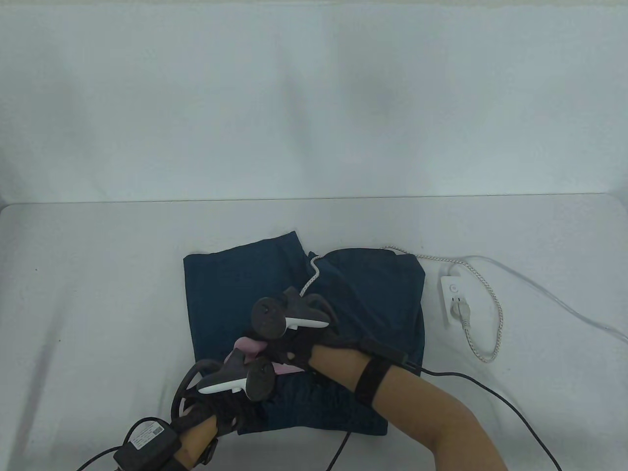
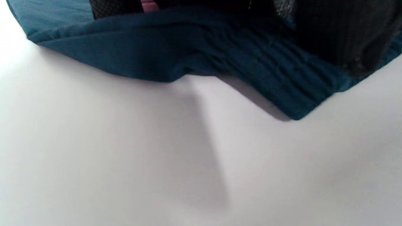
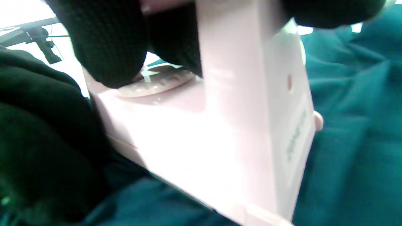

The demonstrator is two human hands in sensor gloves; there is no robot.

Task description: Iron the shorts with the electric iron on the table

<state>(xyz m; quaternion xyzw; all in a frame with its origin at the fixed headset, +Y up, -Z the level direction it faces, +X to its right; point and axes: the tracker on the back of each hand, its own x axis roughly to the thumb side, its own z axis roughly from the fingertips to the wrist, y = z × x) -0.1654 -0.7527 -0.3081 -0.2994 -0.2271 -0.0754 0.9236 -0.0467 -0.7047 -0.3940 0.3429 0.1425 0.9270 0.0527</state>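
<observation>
Dark teal shorts (image 1: 230, 289) lie spread on the white table (image 1: 88, 294). A pink electric iron (image 1: 251, 346) sits on the shorts near their front; most of it is hidden under the hands. My right hand (image 1: 294, 338) grips the iron's handle, seen close in the right wrist view (image 3: 232, 103) with gloved fingers (image 3: 110, 47) wrapped over the top. My left hand (image 1: 230, 392) rests on the shorts' front left edge, beside the iron. The left wrist view shows the waistband edge (image 2: 276, 81) lying on the table (image 2: 125, 157).
The iron's braided cord (image 1: 314, 272) runs over the shorts to a white power strip (image 1: 454, 300) on the right, where it is plugged in. A white cable (image 1: 539, 289) leads off right. Black glove cables (image 1: 490, 392) trail along the table's front.
</observation>
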